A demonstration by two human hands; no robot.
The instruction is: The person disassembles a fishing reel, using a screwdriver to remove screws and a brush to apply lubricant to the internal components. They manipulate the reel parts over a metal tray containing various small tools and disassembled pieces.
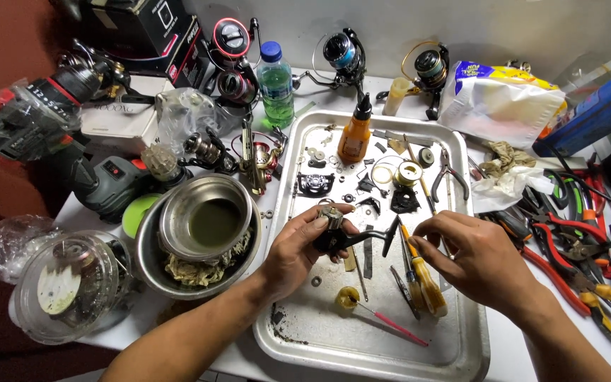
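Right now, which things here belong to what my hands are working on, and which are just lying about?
In hand:
- left hand gripping black fishing reel body
- right hand beside it
- silver metal tray of small reel parts

Lying about:
- green-liquid plastic bottle
- stacked steel bowls
- red-handled pliers
- grey cordless drill

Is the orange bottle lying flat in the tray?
No, the orange bottle stands upright, black nozzle up, at the far end of the metal tray.
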